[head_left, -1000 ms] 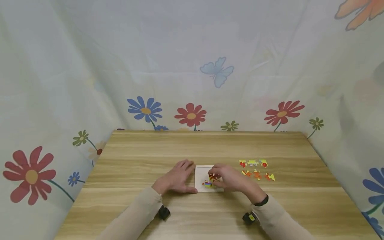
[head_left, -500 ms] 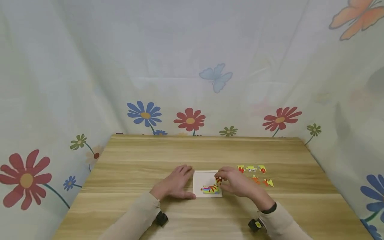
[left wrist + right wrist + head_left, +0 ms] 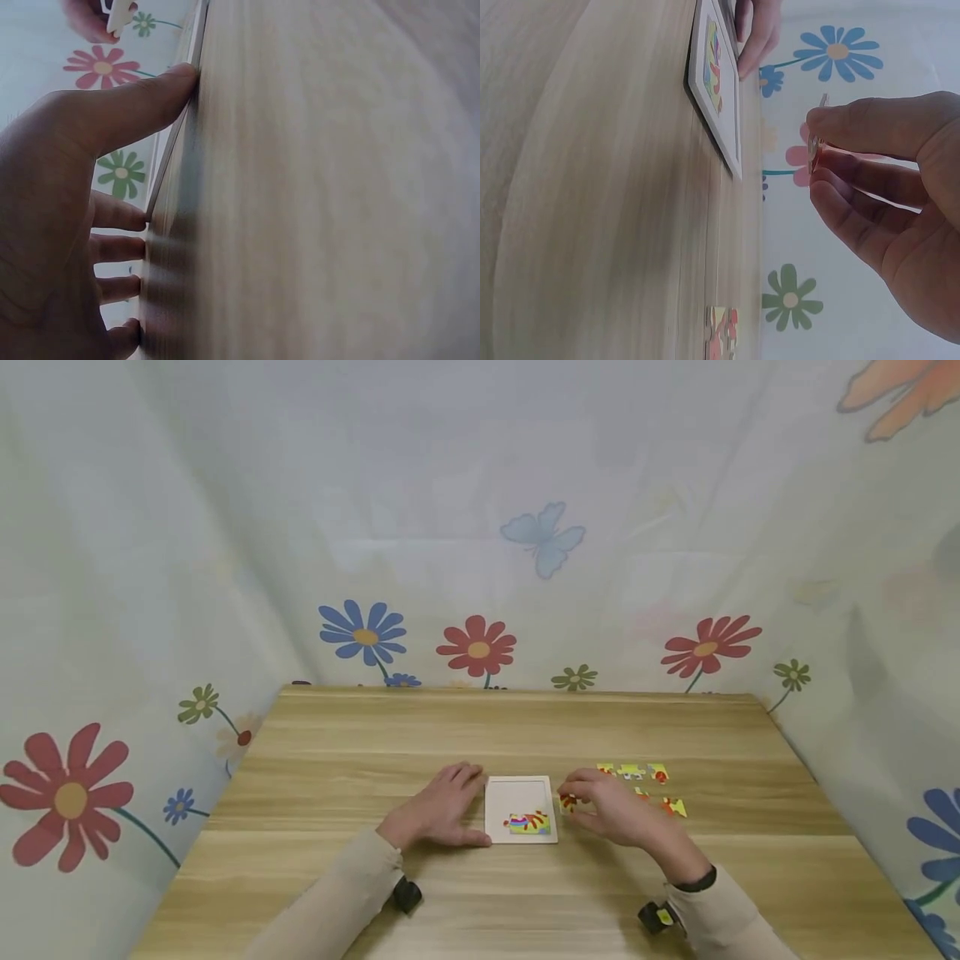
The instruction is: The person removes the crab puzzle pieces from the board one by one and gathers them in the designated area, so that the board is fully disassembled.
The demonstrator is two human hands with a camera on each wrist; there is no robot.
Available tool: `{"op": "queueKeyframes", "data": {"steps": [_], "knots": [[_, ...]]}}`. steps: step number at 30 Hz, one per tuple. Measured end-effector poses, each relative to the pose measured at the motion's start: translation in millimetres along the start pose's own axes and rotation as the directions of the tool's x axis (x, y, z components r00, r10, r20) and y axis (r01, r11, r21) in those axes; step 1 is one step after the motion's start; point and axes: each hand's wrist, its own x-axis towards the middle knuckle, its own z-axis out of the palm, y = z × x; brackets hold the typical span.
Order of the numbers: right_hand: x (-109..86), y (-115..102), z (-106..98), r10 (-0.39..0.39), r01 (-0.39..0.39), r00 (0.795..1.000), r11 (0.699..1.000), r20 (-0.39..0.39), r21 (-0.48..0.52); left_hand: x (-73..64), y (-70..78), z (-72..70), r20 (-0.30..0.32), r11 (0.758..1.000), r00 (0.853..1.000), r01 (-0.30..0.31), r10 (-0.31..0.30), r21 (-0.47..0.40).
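Pale cloth (image 3: 450, 485) printed with flowers and butterflies, behind and to both sides of the wood-grained desk (image 3: 375, 727). Across the desk's near part, two light sleeves (image 3: 330, 889), with a small black wrist camera (image 3: 407, 895) at each cuff. Left of centre, the left hand (image 3: 444, 810) with fingers extended and spread, gripping nothing, touching the left side of the white tray (image 3: 517, 796): thumb at the near corner, index fingertip at the far one. Beyond the tray's right side, raised above the desk, the right hand (image 3: 622, 810) with fingers nearly together in a pinch. Near the tray's near right corner, a joined section (image 3: 529, 823) in yellow, red and rainbow colours. On the desk, in two rows partly hidden by the right hand, loose pieces (image 3: 632, 772). Between right thumb and fingertips, a single piece (image 3: 813, 152), just beside the tray, clear of the desk.
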Motion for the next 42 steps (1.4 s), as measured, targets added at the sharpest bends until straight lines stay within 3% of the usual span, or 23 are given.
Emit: {"op": "queueKeyframes", "data": {"steps": [6,11,19,31,38,42], "knots": [[-6.4,1.6,-3.4,0.042,-0.042,0.999,0.999,-0.017,0.011,4.4,-1.4,-1.7,-0.006,1.0,1.0,-0.018,0.018,0.025],[-12.6,4.1,-2.6,0.044,-0.044,0.999,0.999,-0.026,0.002,3.1,-0.7,1.1,0.029,1.0,1.0,0.001,-0.001,0.014],[-23.4,10.2,-3.2,0.073,-0.072,0.997,0.997,-0.039,0.009,0.7,0.0,3.6,0.03,1.0,1.0,0.007,-0.008,0.009],[-39.2,20.9,-1.9,0.051,-0.053,0.995,0.998,-0.087,-0.019,1.6,1.1,7.9,0.04,1.0,0.999,0.005,-0.005,0.015],[-40.4,26.3,-9.4,0.079,-0.083,0.993,0.996,-0.091,-0.037,6.7,-3.3,-1.2,0.034,1.0,0.999,0.02,-0.02,-0.014],[-45.5,28.0,-9.2,0.054,-0.06,0.994,0.997,-0.094,-0.054,4.3,-2.7,-2.3,0.035,0.999,0.999,0.018,-0.017,-0.03]]}}
